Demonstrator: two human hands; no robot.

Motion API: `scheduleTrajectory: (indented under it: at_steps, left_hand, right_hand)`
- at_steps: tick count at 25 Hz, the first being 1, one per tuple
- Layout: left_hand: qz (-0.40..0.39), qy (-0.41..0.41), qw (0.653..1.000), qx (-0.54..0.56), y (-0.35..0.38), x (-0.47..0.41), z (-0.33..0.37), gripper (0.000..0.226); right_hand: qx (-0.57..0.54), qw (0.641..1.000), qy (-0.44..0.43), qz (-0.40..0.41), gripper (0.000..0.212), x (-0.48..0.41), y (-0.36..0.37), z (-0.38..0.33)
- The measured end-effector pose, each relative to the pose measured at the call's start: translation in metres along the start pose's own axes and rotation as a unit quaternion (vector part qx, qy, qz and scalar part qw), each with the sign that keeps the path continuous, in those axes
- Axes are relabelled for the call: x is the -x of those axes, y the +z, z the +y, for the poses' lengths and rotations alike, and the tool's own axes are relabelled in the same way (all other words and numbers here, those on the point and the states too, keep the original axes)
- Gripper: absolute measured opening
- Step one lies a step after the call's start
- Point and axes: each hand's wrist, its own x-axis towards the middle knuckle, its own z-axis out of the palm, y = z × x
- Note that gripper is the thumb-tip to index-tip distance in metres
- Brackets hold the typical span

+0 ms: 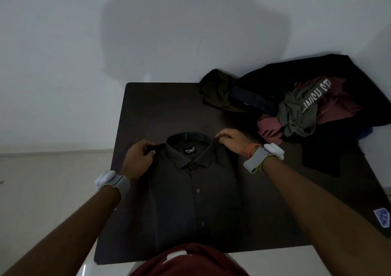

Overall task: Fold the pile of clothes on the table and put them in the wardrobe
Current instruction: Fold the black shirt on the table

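A dark grey button-up shirt (194, 201) lies front side up on the dark table (160, 108), collar away from me, its sides folded in to a narrow panel. My left hand (138, 158) pinches the cloth at the shirt's left shoulder. My right hand (231, 141) pinches the right shoulder beside the collar. A pile of unfolded clothes (296, 102) sits at the table's far right, with olive, black, pink and grey-green pieces tangled together.
A white wall (148, 32) stands right behind the table. Pale floor (48, 191) shows to the left of the table. A black garment with a blue patch (382, 220) hangs over the table's right edge. No wardrobe is in view.
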Motion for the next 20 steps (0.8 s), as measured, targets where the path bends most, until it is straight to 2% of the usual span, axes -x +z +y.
scheduleTrajectory:
  at_steps: [3, 6, 8, 12, 15, 17, 20]
  left_hand:
    - [0.012, -0.011, 1.000, 0.010, 0.003, 0.006, -0.002, 0.013]
    - [0.030, -0.056, 0.998, 0.024, 0.004, 0.007, -0.001, 0.010]
    - [0.052, -0.078, 0.995, 0.032, 0.005, 0.010, 0.003, 0.011]
    - [0.101, -0.088, 0.990, 0.050, 0.016, 0.024, 0.012, 0.028]
    - [0.135, -0.131, 0.978, 0.093, 0.020, 0.032, 0.013, 0.042]
    - [0.155, -0.133, 0.976, 0.080, 0.019, 0.036, 0.011, 0.035]
    - [0.172, -0.097, 0.980, 0.023, 0.016, 0.039, 0.012, 0.025]
  right_hand:
    - [0.046, 0.998, -0.044, 0.021, 0.021, 0.000, 0.011, 0.008]
    - [0.077, 0.985, -0.119, 0.097, 0.020, 0.002, 0.027, 0.015]
    - [0.073, 0.978, -0.131, 0.143, 0.023, 0.006, 0.037, 0.014]
    - [-0.025, 0.975, -0.057, 0.215, 0.027, 0.015, 0.049, 0.012]
    - [-0.172, 0.947, 0.070, 0.261, 0.024, 0.020, 0.044, 0.007]
    - [-0.242, 0.925, 0.131, 0.264, 0.024, 0.017, 0.043, 0.011]
    - [-0.299, 0.916, 0.160, 0.213, 0.033, 0.014, 0.045, 0.024]
